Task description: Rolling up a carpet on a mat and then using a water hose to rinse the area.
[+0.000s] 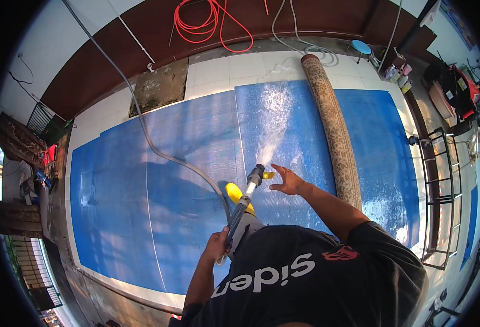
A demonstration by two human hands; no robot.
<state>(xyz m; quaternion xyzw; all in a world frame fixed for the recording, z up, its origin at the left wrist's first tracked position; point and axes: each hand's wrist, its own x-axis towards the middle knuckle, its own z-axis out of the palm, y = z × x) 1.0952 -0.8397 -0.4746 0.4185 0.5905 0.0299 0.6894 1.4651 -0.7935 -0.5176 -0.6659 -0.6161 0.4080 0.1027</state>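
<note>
My left hand (217, 246) grips the hose (236, 216) just behind a metal pipe with a grey valve nozzle (256, 173). Water (274, 122) sprays from the nozzle onto the blue mat (199, 135) on the floor. My right hand (288, 180) has its fingers apart beside the nozzle's yellow lever (268, 175), without a visible grip on it. A rolled patterned carpet (334, 131) lies across the mat to the right. A yellow boot (234, 192) shows beneath the pipe.
The grey hose (140, 110) trails over the mat from the upper left. A black metal rack (440, 196) stands at the right. Near the back wall are a blue stool (361, 47), bottles (397, 75) and a coiled red hose (197, 24). A stained slab (162, 86) adjoins the white tiles.
</note>
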